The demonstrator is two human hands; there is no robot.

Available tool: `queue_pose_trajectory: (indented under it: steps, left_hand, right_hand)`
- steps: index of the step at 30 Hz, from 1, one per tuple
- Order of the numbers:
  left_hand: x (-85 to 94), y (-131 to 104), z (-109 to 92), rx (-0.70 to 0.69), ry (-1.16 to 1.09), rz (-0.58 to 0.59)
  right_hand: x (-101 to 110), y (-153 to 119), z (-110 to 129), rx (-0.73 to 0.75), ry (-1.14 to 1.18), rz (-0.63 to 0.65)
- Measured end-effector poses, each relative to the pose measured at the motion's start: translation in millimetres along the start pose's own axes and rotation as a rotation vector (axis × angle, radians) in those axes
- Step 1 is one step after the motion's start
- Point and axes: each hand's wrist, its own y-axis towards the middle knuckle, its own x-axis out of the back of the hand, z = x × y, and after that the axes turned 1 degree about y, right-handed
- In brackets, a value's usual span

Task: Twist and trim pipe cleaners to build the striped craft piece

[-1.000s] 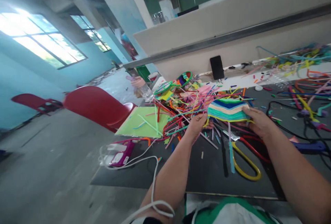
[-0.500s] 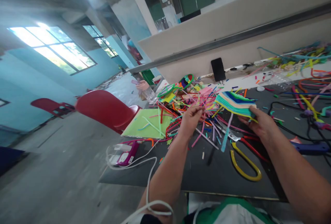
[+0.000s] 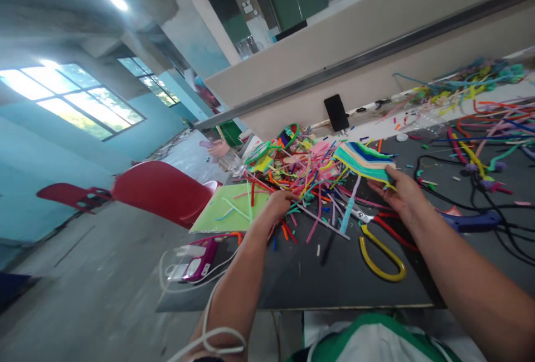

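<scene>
My right hand (image 3: 400, 190) pinches the edge of a striped, fan-shaped piece (image 3: 361, 162) of coloured pipe cleaners, in green, cream, blue and yellow bands. It is held above the table, a little tilted. My left hand (image 3: 281, 206) is at the near left side of a loose heap of pipe cleaners (image 3: 320, 164). Its fingers are bent together at the strands; what they hold, if anything, is hidden. Scissors (image 3: 382, 264) with one yellow and one red handle lie below the striped piece, blades toward the heap. A lilac and light-blue strip (image 3: 346, 214) lies beside them.
A green sheet (image 3: 209, 211) and a purple device (image 3: 199, 261) with a white cable lie at left. A phone (image 3: 336, 112) leans at the back. Right are a blue-handled tool (image 3: 472, 221), black cords and more pipe cleaners (image 3: 493, 128). A red chair (image 3: 159, 189) stands beyond the table's left edge.
My left hand has moved left and down, from in front of the heap to its near left side. My right hand still holds the striped piece. The whole view has shifted slightly.
</scene>
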Motion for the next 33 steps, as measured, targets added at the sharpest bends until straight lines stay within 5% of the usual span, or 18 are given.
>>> queue_pose_trajectory:
  steps: [4, 10, 14, 17, 20, 26, 33]
  left_hand:
    - [3.3, 10, -8, 0.000, 0.150, -0.157]
    - [-15.2, 25, -30, -0.069, 0.190, -0.100]
    - [2.1, 20, -24, -0.055, 0.162, -0.202]
    - [27.5, 14, -16, -0.036, -0.147, -0.313]
    - [42.5, 9, -10, -0.015, -0.557, -0.286]
    - [49.2, -2, 9, 0.043, -0.669, -0.228]
    - [91.4, -22, 20, 0.045, -0.990, -0.356]
  right_hand:
    - [-3, -2, 1, -0.016, 0.036, -0.020]
    - [0, 0, 2, 0.014, 0.049, -0.066]
    - [-2, 0, 3, 0.045, 0.133, -0.091]
    - [-5, 0, 4, 0.078, 0.178, -0.129]
    - [-7, -2, 6, 0.098, 0.217, -0.160]
    - [-7, -5, 7, 0.134, 0.258, -0.180]
    - [-7, -3, 5, 0.136, 0.279, -0.166]
